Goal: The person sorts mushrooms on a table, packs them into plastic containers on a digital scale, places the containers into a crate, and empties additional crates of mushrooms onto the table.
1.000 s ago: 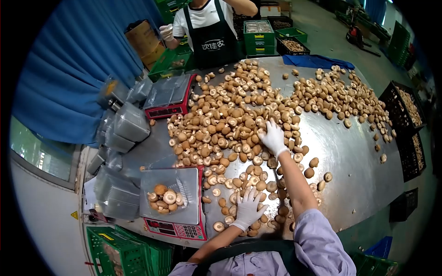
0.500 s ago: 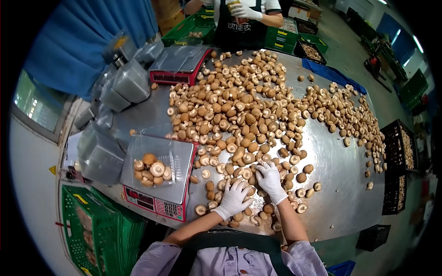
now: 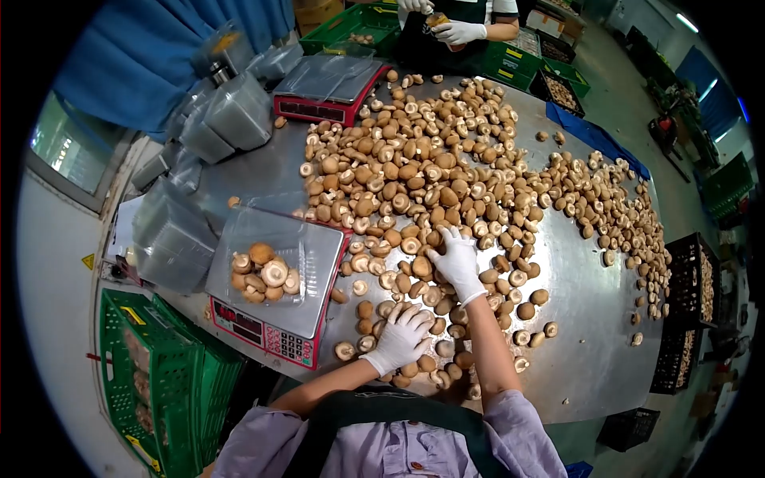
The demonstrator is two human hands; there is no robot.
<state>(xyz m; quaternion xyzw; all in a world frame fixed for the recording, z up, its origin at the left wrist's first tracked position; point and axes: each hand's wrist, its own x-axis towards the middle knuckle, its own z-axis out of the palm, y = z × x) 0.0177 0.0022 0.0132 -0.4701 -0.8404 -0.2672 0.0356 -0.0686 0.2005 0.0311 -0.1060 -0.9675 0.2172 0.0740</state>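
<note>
Brown mushrooms (image 3: 406,171) lie in a broad heap on the metal table (image 3: 590,350). My left hand (image 3: 401,338), in a white glove, rests on loose mushrooms near the front edge, fingers spread. Farther forward and to the right, my right hand (image 3: 457,264), also gloved, touches the near edge of the heap with its fingers apart; its palm faces down and hides what lies beneath. Left of my hands, a clear tray (image 3: 291,255) with several mushrooms (image 3: 267,273) sits on a red scale (image 3: 275,338).
Clear trays (image 3: 171,239) are stacked at the left. A second red scale (image 3: 331,84) stands farther back. Across the table a person's gloved hands (image 3: 460,32) hold a small item. Green crates (image 3: 151,382) are at lower left, black crates (image 3: 687,279) at right.
My right hand came back from the heap toward my left hand, then moved forward again to the heap's near edge. My left hand stays low among loose mushrooms. The camera view has shifted.
</note>
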